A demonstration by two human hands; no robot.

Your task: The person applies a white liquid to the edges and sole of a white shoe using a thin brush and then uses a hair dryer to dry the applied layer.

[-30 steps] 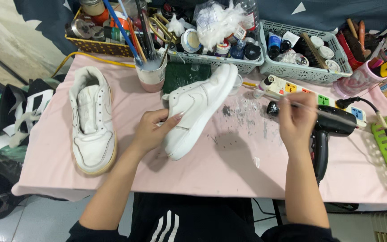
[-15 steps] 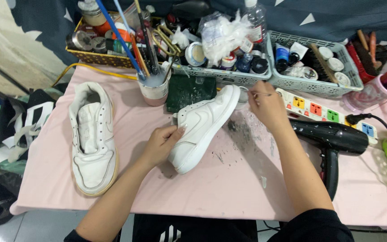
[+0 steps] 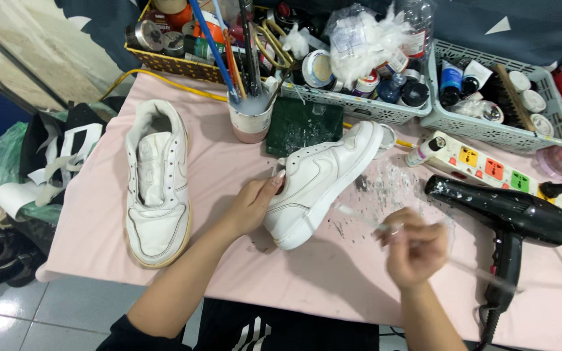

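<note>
On the pink table [image 3: 333, 279], near its middle, a white sneaker [image 3: 323, 179] lies on its side, toe toward the far right. The left hand [image 3: 255, 205] grips it at the heel, fingers wrapped round the collar. The right hand [image 3: 414, 250], blurred, pinches a thin brush [image 3: 359, 218] whose tip points at the sole edge. This looks like touch-up work along the sneaker's side. Judging from this, the next stroke calls for a steady hold and a fine approach. A second sneaker [image 3: 157, 182] rests left; a black hair dryer [image 3: 508, 218] lies right.
</note>
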